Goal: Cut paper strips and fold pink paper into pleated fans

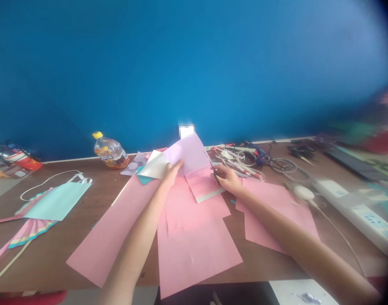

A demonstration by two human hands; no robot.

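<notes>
My left hand [172,173] grips the lower left edge of a lilac paper sheet [189,152], thumb on top, holding it tilted above the table. My right hand [227,178] is closed around a pair of scissors [216,176]; their dark handle shows, and the blades are hard to make out near the sheet's right edge. Beside my left hand stands a folded cream-white paper [154,165] over a teal piece [145,179]. Under both hands lie pink sheets [197,250], with a smaller pink piece with a pale strip [203,184] just below the lilac one.
A drink bottle with a yellow cap [109,151] leans by the blue wall [194,63]. On the left lies a mint paper craft [57,201] with pleated trim. Tangled cables [241,161] lie behind my right hand, and a power strip [362,212] is at the right.
</notes>
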